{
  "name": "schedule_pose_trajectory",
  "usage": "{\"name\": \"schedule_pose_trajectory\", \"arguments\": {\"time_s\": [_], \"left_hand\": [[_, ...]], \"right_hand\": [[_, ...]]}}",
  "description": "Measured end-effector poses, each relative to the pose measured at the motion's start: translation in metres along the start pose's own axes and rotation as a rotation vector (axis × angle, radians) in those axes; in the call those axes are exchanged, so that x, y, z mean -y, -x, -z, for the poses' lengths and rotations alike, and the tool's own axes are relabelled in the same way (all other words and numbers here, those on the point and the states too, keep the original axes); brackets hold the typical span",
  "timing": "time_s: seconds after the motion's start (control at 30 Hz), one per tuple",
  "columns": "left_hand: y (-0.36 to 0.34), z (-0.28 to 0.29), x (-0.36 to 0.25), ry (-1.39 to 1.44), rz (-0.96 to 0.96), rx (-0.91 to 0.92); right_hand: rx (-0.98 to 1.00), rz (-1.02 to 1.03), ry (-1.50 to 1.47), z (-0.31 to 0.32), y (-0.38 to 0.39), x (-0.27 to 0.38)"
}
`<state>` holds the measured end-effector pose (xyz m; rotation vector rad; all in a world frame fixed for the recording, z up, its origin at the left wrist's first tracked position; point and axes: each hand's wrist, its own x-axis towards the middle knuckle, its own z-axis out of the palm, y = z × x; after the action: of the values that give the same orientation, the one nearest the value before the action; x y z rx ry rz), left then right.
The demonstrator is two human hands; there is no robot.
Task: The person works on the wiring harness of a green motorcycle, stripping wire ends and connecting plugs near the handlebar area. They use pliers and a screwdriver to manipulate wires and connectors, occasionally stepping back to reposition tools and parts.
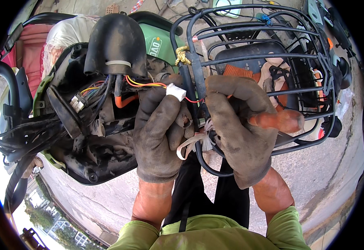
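My gloved left hand [157, 137] pinches a small white connector [175, 91] with yellow, orange and red wires [146, 83] running from it. Beside it, my gloved right hand [238, 133] has its fingers closed round an orange-handled screwdriver [292, 121], whose tip is hidden. Its forefinger and thumb are at a thin red wire [194, 101] from the connector; whether they grip it I cannot tell. A black curved housing [113, 41] with hanging cables sits above the left hand. A pale plastic strip [182, 152] dangles between the hands.
A black metal rack [298, 55] with yellow rope tied to it fills the right. Black vehicle body parts [88, 162] and a cable bundle [13, 143] lie left. Behind are a green object [161, 33] and red fabric [32, 41]. Concrete ground [334, 166] lies beneath.
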<state>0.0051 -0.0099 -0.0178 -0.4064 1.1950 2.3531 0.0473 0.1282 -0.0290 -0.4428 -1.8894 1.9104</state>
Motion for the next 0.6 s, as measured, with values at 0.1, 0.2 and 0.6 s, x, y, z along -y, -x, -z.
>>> {"name": "schedule_pose_trajectory", "arguments": {"time_s": [0.1,0.2,0.6], "left_hand": [[0.002,-0.013,-0.004,-0.051,-0.003,-0.108],[0.001,-0.023,-0.002,-0.051,-0.005,-0.188],[0.003,-0.013,-0.003,-0.127,-0.017,-0.119]], "right_hand": [[-0.002,0.003,0.011,0.0,-0.001,0.0],[0.047,-0.028,0.031,0.001,0.0,0.004],[0.011,-0.154,-0.052,-0.003,0.002,0.003]]}}
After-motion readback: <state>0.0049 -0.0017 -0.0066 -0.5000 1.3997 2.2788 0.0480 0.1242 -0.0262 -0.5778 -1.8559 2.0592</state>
